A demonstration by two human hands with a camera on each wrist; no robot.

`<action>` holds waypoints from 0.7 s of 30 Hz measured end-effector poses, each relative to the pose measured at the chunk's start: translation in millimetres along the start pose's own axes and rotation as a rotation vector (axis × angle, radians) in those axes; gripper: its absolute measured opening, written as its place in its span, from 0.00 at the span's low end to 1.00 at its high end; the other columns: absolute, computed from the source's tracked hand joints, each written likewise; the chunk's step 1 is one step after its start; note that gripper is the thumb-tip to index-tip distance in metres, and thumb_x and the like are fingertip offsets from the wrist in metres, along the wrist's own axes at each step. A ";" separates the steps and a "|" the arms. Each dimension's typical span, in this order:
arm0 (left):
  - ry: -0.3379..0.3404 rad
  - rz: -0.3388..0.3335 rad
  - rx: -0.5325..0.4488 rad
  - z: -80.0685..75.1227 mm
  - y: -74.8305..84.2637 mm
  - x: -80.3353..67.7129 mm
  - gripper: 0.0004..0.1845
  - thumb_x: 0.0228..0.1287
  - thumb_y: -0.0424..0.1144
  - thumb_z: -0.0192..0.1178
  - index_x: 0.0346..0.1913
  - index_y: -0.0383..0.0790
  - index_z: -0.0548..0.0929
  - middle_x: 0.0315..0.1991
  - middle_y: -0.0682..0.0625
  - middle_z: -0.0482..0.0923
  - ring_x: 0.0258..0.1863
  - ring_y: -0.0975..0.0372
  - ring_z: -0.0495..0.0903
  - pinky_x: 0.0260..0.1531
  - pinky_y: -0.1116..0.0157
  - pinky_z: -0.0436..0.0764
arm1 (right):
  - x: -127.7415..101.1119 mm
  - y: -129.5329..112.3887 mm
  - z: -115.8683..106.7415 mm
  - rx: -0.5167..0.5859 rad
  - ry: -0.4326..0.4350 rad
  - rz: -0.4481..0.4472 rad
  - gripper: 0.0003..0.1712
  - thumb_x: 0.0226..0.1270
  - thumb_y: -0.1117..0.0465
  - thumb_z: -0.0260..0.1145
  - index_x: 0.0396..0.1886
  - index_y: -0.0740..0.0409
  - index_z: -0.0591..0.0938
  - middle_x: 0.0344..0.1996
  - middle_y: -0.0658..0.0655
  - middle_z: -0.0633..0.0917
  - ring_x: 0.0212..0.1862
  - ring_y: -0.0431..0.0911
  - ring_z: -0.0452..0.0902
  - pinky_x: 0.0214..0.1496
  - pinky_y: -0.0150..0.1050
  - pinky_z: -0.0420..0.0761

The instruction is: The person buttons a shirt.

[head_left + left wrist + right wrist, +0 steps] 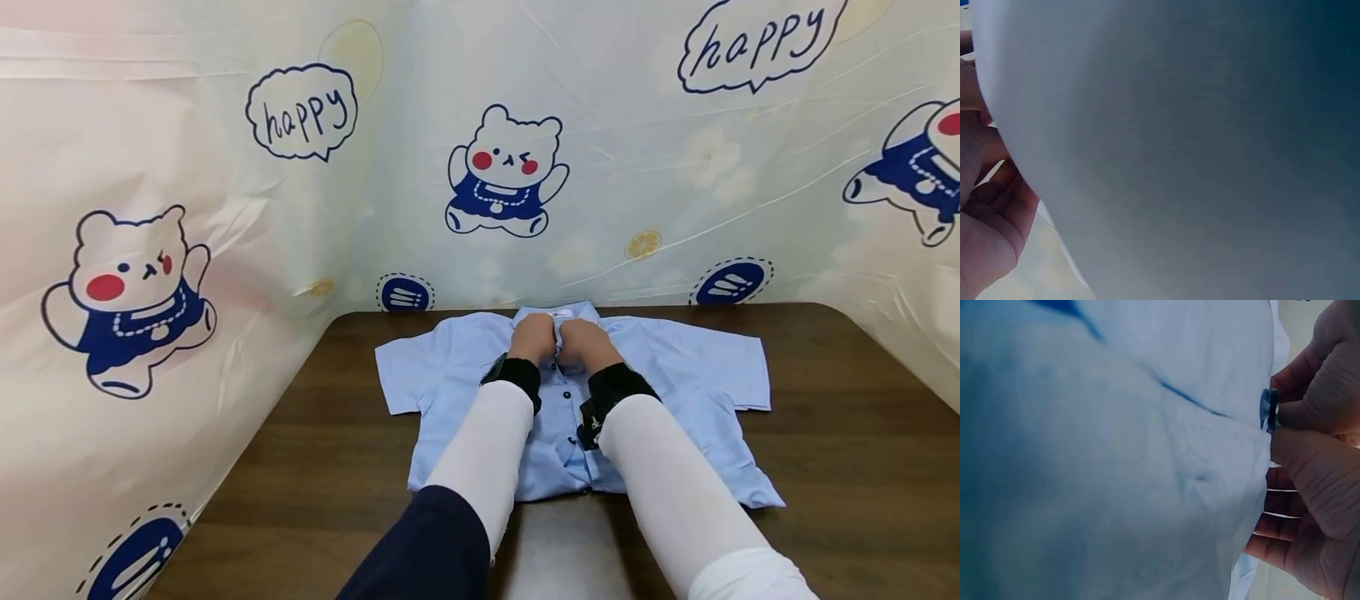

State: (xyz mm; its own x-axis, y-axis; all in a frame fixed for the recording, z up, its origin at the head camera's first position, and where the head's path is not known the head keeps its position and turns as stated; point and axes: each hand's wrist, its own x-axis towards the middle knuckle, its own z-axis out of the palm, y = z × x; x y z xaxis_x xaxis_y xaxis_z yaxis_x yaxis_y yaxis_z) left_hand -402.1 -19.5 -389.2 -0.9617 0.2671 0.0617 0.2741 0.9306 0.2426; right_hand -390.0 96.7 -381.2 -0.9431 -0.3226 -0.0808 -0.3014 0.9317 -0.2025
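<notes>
A light blue short-sleeved shirt (675, 367) lies flat on the dark wooden table (847, 433), collar toward the far wall, dark buttons down its front. Both hands meet just below the collar. My left hand (533, 337) has its fingers curled on the placket edge. My right hand (583, 342) pinches a dark button (1268, 410) and the cloth edge between thumb and fingers (1316, 462). The left wrist view is filled by pale blue cloth (1197, 150), with curled fingers (991, 219) at its left edge.
A plastic curtain (637, 167) printed with bears and "happy" bubbles walls the table at the back and both sides. Bare wood shows left and right of the shirt and along the near edge. White sleeves with black wrist straps cover both forearms.
</notes>
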 end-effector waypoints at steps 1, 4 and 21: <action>0.021 -0.007 -0.008 1.0 -1.9 0.2 0.10 0.61 0.32 0.63 0.22 0.43 0.81 0.25 0.51 0.78 0.25 0.60 0.74 0.25 0.65 0.72 | 0.3 -1.6 0.1 -0.009 0.003 0.004 0.09 0.55 0.60 0.69 0.27 0.60 0.78 0.32 0.58 0.83 0.36 0.52 0.77 0.44 0.48 0.78; 0.065 -0.025 -0.064 -1.0 -6.0 -2.2 0.10 0.58 0.31 0.64 0.20 0.43 0.83 0.22 0.51 0.79 0.25 0.60 0.75 0.26 0.65 0.73 | 0.2 -4.6 -0.3 -0.042 0.020 0.003 0.07 0.57 0.63 0.67 0.26 0.61 0.78 0.31 0.59 0.83 0.35 0.53 0.77 0.42 0.50 0.78; 0.084 -0.257 -0.662 -25.2 -11.7 -19.3 0.03 0.53 0.34 0.71 0.32 0.40 0.90 0.27 0.51 0.85 0.28 0.64 0.83 0.34 0.71 0.80 | -18.1 13.7 -35.3 0.439 0.188 -0.074 0.12 0.68 0.64 0.60 0.40 0.70 0.84 0.32 0.59 0.82 0.35 0.50 0.74 0.40 0.41 0.73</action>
State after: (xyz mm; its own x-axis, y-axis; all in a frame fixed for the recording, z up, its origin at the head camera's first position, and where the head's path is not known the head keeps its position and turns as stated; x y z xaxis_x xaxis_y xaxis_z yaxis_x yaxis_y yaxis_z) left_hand -386.9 -41.8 -368.9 -0.9998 0.0149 -0.0088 0.0021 0.6073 0.7945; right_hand -382.1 121.1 -348.0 -0.9426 -0.3118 0.1192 -0.3190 0.7359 -0.5972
